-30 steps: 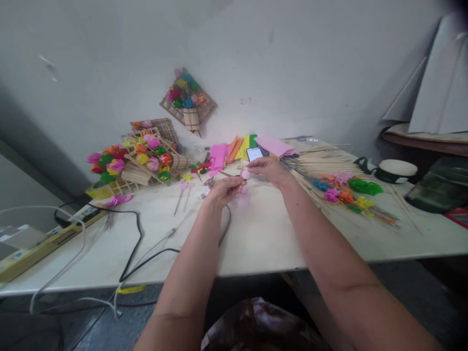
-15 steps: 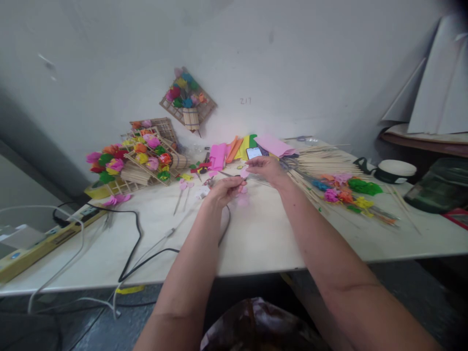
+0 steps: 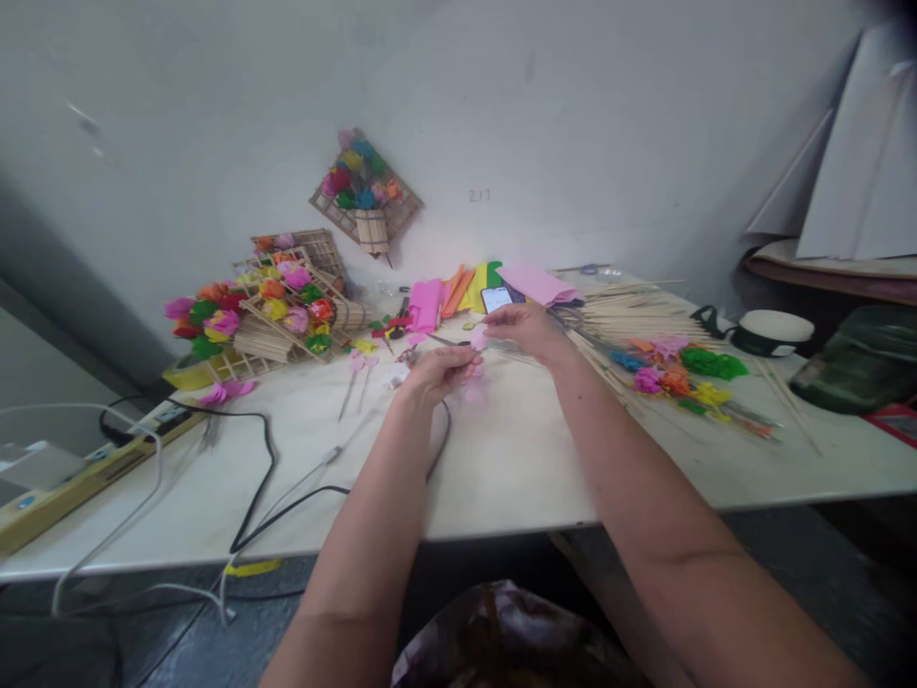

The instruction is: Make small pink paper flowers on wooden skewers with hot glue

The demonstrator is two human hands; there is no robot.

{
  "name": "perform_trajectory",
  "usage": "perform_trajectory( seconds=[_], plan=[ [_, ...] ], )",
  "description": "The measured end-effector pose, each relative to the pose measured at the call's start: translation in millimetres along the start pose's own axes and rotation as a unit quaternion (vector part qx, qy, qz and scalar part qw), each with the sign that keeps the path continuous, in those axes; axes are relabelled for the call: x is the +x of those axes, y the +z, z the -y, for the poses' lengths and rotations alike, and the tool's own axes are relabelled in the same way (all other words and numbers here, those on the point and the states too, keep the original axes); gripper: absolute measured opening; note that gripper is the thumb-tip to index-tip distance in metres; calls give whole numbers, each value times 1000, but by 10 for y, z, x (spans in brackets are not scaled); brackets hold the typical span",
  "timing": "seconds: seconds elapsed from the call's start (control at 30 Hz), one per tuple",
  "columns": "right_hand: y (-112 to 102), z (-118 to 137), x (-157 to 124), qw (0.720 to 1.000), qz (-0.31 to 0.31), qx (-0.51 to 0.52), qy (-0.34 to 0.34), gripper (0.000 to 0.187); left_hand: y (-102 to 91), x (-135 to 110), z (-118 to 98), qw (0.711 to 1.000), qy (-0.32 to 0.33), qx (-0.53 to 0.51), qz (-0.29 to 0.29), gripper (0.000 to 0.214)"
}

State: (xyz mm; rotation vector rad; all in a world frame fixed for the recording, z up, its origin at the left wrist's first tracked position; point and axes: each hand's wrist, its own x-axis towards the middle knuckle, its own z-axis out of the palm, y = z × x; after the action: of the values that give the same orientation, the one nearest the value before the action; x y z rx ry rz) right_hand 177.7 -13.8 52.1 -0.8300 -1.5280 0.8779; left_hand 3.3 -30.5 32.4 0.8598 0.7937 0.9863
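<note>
Both my hands meet over the middle of a white table. My left hand has its fingers pinched together beside a small pale pink paper flower. My right hand is closed on the same flower from the right, with a thin stick running under it. More small pink flowers on sticks lie just left of my hands. A phone with a lit screen lies behind my hands, next to folded coloured paper.
Wooden racks of coloured paper flowers stand at the back left, and one hangs on the wall. A pile of thin sticks and loose flowers lie right. Black and white cables cross the left side. A white bowl sits far right.
Nothing has visibly moved; both hands stay closed around the small pink flower, and the view has shifted very slightly.
</note>
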Motion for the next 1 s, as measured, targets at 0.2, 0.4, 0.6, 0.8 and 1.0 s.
perform_trajectory(
  seconds=[0.2, 0.4, 0.6, 0.8, 1.0],
  plan=[
    [-26, 39, -18, 1000, 18, 10, 21, 20, -8, 6, 13, 1000, 4, 4, 8, 12],
    [-17, 2, -1, 1000, 19, -10, 0, 22, -23, 13, 24, 1000, 5, 9, 19, 10],
    [-4, -35, 15, 999, 25, -33, -6, 23, -20, 14, 22, 1000, 8, 7, 18, 11],
    [-34, -137, 56, 995, -37, -91, -8, 38, -18, 30, 28, 1000, 20, -6, 16, 12],
    [30, -175, 30, 995, 13, 23, 99, 34, -47, 52, 41, 997, 52, -35, 34, 14]
  ],
)
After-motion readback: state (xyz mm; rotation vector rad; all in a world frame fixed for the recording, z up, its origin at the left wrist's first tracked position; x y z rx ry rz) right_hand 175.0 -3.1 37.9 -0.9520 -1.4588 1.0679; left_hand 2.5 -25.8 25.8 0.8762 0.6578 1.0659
